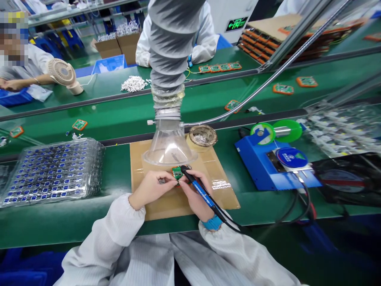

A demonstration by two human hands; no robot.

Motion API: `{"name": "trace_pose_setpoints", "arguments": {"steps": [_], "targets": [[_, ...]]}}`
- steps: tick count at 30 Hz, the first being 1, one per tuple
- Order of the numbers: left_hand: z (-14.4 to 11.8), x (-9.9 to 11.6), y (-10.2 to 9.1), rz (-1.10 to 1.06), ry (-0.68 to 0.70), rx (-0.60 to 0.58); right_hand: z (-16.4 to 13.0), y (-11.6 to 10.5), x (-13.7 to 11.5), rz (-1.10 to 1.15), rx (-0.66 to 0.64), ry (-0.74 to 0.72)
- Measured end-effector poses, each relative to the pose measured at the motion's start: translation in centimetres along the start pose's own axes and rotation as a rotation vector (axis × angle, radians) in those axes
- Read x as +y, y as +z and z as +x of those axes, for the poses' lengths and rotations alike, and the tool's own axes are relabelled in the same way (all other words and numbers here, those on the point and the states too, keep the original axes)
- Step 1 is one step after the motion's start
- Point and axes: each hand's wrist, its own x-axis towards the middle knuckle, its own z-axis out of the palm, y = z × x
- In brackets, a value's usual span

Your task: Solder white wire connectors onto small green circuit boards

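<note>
A small green circuit board [177,172] with an orange edge lies on the brown cardboard sheet [166,206], under the clear fume hood. My left hand [154,186] is closed, thumb and forefinger pinched at the board's near left edge. Facing it, my right hand [198,194] is closed too, its fingertips meeting the left ones at the board. A soldering iron [204,193] with a blue and black handle rests along the right hand, held in it, its cable running back past the wrist. Whatever tiny part sits between the fingertips is hidden.
The clear hood [171,145] hangs low just beyond my hands. Behind it stands a round solder-waste pot [202,137]. Stacked clear trays [53,171] lie left; a blue solder-wire feeder [274,159] stands right. Boards ride the green conveyor [193,103]. Co-workers sit across.
</note>
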Motion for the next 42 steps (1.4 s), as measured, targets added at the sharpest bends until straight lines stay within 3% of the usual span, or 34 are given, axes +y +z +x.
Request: {"name": "trace_pose_setpoints", "arguments": {"steps": [7, 13, 21, 34, 42], "targets": [[1.1, -0.5, -0.9, 0.180, 0.130, -0.069, -0.5, -0.6, 0.5, -0.138, 0.045, -0.015], [3.5, -1.5, -1.0, 0.496, 0.137, -0.138, -1.2, -3.2, 1.5, -0.267, 0.087, 0.008], [4.1, -1.1, -1.5, 0.426, 0.054, -0.206, -2.5, -5.6, 1.1, -0.339, 0.125, -0.106], [4.7, -1.7, -1.4, 0.522, 0.150, -0.216, -1.8, -4.5, 0.2, -0.394, 0.024, -0.179], [4.9, -1.5, -1.3, 0.505, 0.193, -0.151, -1.6, -4.2, 0.0, -0.409, 0.017, -0.215]]}}
